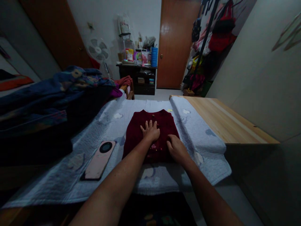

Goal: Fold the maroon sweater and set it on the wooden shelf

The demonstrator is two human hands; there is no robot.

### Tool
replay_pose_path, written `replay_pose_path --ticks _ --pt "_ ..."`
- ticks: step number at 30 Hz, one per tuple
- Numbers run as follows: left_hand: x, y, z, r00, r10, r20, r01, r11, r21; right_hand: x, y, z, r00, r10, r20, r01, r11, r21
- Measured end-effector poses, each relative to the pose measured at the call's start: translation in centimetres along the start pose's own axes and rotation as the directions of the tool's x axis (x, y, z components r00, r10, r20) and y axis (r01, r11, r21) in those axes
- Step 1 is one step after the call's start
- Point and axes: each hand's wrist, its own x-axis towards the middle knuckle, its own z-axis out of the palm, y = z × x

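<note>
A dark red top (131, 138) lies folded into a flat, roughly rectangular shape, its neck edge facing away from me. Small shiny decorations and a pale flower motif show near its middle. My left hand (151, 130) rests flat on the top with its fingers spread. On the right part of the same cloth, my right hand (176, 147) is closed, fingers bent and thumb close to them; the cloth at its fingertips is partly hidden. Under the top is a light blue-grey quilted cover (150, 182). A pink phone (100, 161) lies face down on it, left of my left forearm.
A heap of dark and blue patterned cloth (77, 84) covers the left side. To the right, a bare wooden board (216, 116) runs along the wall. Farther back stand a fan (98, 50), a dark cabinet (137, 81) and a brown door (176, 44); bags (223, 34) hang at the right.
</note>
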Motion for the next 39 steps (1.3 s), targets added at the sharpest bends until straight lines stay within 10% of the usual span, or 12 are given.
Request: replay_pose_path --ticks 4,11,17,39 --pt "0.0 -0.2 0.0 1.0 0.013 0.01 -0.013 1.0 -0.001 2.5 -2.7 1.1 0.988 -0.02 -0.151 0.044 0.987 0.156" --pt "0.8 -0.9 -0.6 0.997 0.056 0.06 -0.054 0.998 -0.033 1.8 -2.2 4.8 0.999 -0.045 -0.031 0.046 0.997 0.057" --pt "2.2 -2.7 -0.7 0.963 0.247 0.105 -0.254 0.965 0.058 1.5 -1.7 4.1 0.994 -0.069 0.09 0.072 0.997 -0.03" --pt "8.4 -6.4 -0.3 0.969 0.19 -0.16 -0.182 0.981 0.066 1.8 -2.6 2.4 0.98 -0.048 0.195 0.053 0.998 -0.02"
